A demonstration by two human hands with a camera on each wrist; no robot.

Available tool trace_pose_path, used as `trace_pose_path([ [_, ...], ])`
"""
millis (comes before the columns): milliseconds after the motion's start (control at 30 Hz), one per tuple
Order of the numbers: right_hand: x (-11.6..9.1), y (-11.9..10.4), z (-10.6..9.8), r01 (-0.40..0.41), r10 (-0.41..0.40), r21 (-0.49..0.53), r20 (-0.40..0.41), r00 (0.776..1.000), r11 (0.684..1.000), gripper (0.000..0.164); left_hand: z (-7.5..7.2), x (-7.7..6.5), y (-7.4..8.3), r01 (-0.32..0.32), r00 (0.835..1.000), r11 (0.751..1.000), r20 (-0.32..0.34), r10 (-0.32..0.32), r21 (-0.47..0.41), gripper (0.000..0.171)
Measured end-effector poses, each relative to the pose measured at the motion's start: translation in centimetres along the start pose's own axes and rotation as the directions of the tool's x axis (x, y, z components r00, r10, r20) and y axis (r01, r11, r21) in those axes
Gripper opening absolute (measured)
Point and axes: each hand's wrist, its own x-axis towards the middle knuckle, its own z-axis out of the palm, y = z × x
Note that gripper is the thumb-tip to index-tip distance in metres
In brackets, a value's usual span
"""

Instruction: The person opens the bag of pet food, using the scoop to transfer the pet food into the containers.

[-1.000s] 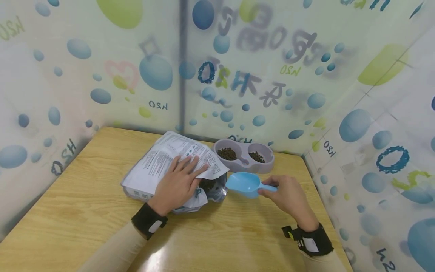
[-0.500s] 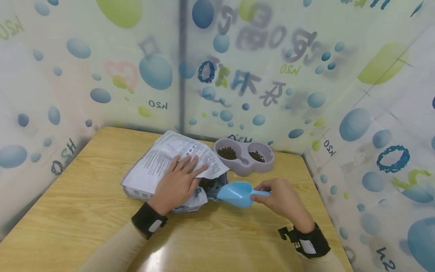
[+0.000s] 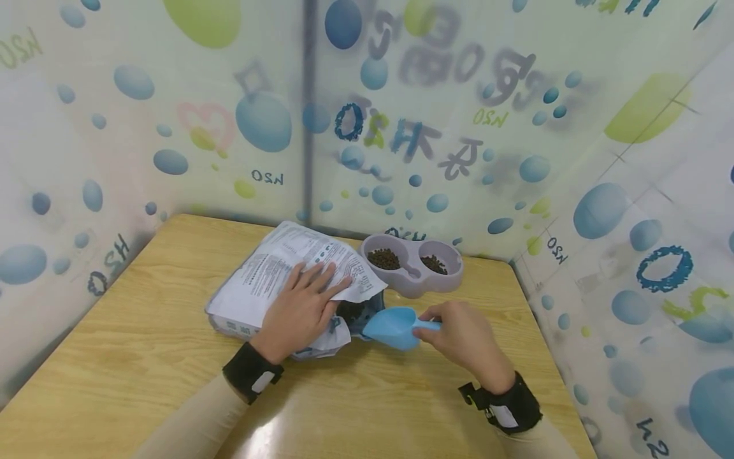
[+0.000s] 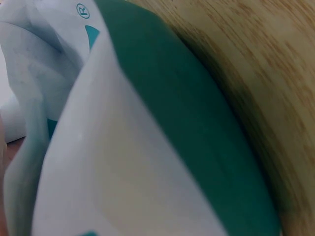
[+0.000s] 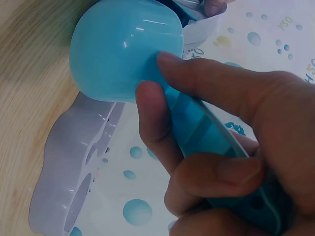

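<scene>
White bag (image 3: 246,287) bears a ® mark (image 4: 82,11), small print (image 3: 265,268) seemingly illegible.

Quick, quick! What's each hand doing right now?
Left hand: open, fingers spread, resting on the white bag.
Right hand: closed, holding the blue scoop.

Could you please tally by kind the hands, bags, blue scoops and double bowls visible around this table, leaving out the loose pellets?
Hands: 2 (left hand, right hand)
Bag: 1
Blue scoop: 1
Double bowl: 1
Total: 5
</scene>
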Motion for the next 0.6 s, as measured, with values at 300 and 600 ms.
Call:
trace_pose_path([
  [300,0.3,-0.7,0.7,-0.001,0.001,-0.045,-0.012,1.0,0.999,0.024,-0.2,0.2,0.1,0.007,1.0,1.0,0.022,-0.007,0.0,0.051],
  [600,0.2,-1.9,0.5,-0.024,0.025,-0.067,0.015,1.0,0.997,0.023,0.0,0.1,0.0,0.003,1.0,1.0,0.005,-0.003,0.005,0.051],
])
